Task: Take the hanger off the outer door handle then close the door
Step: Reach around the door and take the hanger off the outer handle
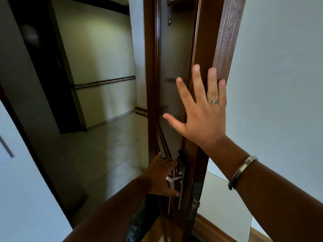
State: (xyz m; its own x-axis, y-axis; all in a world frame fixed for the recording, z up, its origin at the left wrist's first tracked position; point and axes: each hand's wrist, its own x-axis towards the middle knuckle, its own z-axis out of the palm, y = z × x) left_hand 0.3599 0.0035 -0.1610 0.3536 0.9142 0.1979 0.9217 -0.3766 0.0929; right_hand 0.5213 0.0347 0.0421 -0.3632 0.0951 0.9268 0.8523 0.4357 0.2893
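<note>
The brown wooden door [174,70] stands open, seen nearly edge-on. My right hand [201,109] is spread flat against its edge and inner face, holding nothing. Lower down, my left hand [160,175] reaches around to the outer side, at the metal outer door handle [175,178]. The hanger [164,145] shows as thin dark bars slanting up from the handle along the outer face. My left fingertips touch its lower end, but the door edge hides whether they grip it. The inner handle [195,202] sits lower on the near side.
Beyond the doorway lies a dim tiled corridor [108,140] with pale walls and a dark patterned band. A dark door frame [21,119] runs along the left. A white wall [279,84] and a wooden skirting board [215,229] are to the right.
</note>
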